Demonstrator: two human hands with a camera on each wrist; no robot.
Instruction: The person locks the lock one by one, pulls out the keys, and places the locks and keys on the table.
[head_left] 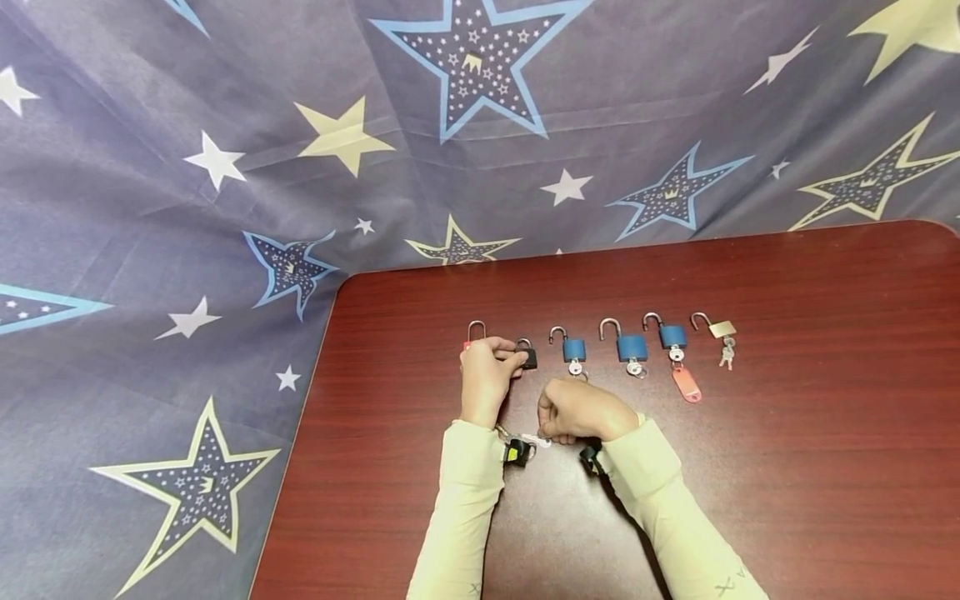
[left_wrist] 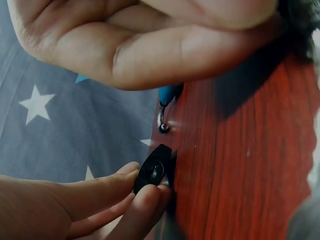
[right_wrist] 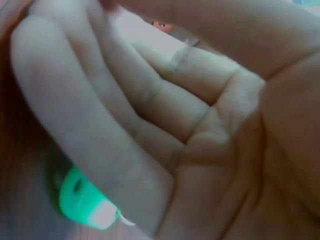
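Near the back left of the table, my left hand (head_left: 483, 379) pinches a small black padlock (head_left: 529, 358) between thumb and fingers. Its shackle looks closed. In the left wrist view the padlock (left_wrist: 150, 170) is tipped so that its keyhole end shows. My right hand (head_left: 581, 410) is low over the table, fingers curled, its fingertips at a small silvery key (head_left: 534, 439); the grip itself is partly hidden. A green tag (right_wrist: 85, 200) with a ring shows beyond the right fingers in the right wrist view. Behind the left hand, a red padlock (head_left: 468, 344) is mostly covered.
To the right lie three blue padlocks (head_left: 573, 350) and a brass one (head_left: 722, 329), shackles open, keys attached. A coral tag (head_left: 686, 385) hangs from one blue padlock's key. A starry curtain (head_left: 300, 167) borders the reddish-brown table (head_left: 825, 467) at the back and left.
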